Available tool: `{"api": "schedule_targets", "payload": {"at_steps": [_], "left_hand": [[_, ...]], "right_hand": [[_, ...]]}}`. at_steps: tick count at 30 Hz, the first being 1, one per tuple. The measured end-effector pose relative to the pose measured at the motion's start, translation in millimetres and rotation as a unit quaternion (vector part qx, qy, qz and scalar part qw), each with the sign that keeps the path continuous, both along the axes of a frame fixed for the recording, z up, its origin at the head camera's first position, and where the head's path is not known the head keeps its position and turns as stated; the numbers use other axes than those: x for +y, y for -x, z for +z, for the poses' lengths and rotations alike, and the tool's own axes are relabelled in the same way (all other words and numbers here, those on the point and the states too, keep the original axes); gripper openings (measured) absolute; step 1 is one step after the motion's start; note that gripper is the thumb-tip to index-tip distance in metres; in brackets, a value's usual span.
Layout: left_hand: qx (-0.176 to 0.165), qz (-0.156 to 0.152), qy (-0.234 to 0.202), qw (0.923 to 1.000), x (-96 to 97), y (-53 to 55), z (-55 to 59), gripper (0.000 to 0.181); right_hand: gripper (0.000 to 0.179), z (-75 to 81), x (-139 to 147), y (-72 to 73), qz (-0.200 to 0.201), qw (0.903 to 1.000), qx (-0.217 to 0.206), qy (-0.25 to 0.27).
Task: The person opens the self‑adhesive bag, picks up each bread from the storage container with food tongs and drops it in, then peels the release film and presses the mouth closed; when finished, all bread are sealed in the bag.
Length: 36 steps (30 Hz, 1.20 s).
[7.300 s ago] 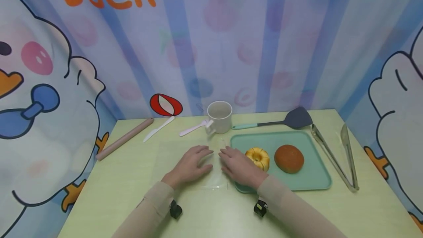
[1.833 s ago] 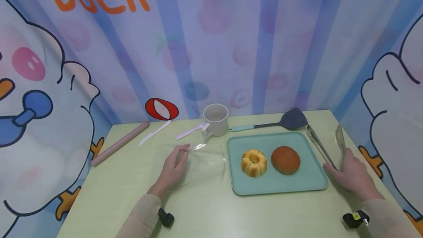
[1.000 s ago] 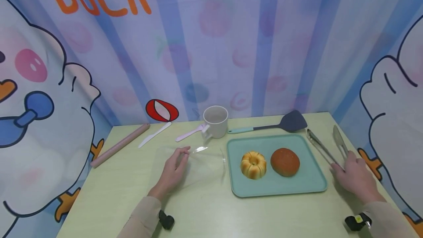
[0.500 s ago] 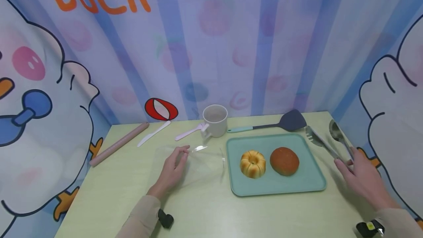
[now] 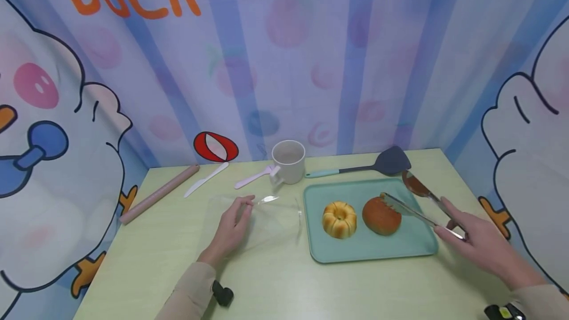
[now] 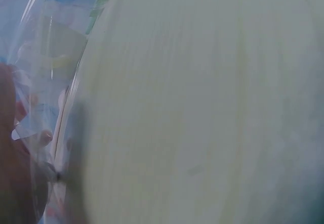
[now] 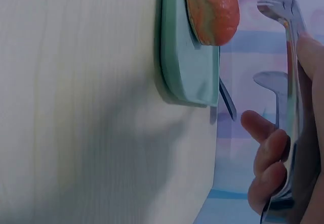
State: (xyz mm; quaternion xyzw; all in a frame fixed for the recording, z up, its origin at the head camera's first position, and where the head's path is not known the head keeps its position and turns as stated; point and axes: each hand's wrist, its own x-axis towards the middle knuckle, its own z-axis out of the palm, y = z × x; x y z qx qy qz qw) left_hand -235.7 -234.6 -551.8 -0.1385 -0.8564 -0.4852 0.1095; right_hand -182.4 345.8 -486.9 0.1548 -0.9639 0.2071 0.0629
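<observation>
My left hand [image 5: 231, 228] pinches the upper edge of a clear plastic bag [image 5: 275, 223] at the table's middle; in the left wrist view the bag [image 6: 66, 97] stands up off the table. My right hand [image 5: 486, 248] holds metal tongs [image 5: 417, 185], raised over the right part of the green tray [image 5: 378, 253]. The tongs' two ends are spread, and one overlaps a round brown bun [image 5: 378, 220] in the head view. In the right wrist view, fingers curl round the tongs [image 7: 292, 87]. A yellow ring-shaped bread [image 5: 340, 220] lies left of the bun.
Behind the bag stand a white mug [image 5: 293, 168] and a lilac fork [image 5: 251, 178]. A white plastic knife [image 5: 206, 180] and a pinkish rolling pin [image 5: 160, 195] lie at the left. A dark spatula [image 5: 391, 162] lies behind the tray. A printed curtain borders the table.
My right hand went from the bag to the tongs at the right, lifted them and swung them left over the tray. My left hand has taken the bag's edge and stayed there.
</observation>
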Motion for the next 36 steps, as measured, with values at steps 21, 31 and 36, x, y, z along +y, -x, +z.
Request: {"api": "schedule_targets", "payload": {"at_steps": [21,31,36], "left_hand": [[0.002,0.000,-0.009,1.0000,-0.4,-0.2,-0.6,0.019],[0.005,-0.005,-0.014,0.9999,-0.5,-0.8,-2.6,0.021],[0.011,-0.005,-0.014,0.9998,-1.2,0.3,-3.9,0.020]], "right_hand": [[0.073,-20.3,-14.4,1.4,0.059,0.9968,-0.050,0.017],[0.066,-27.4,-15.3,3.2,0.056,0.9969,-0.055,0.012],[0.061,-26.6,-15.7,2.7,0.060,0.9972,-0.040,0.018]]}}
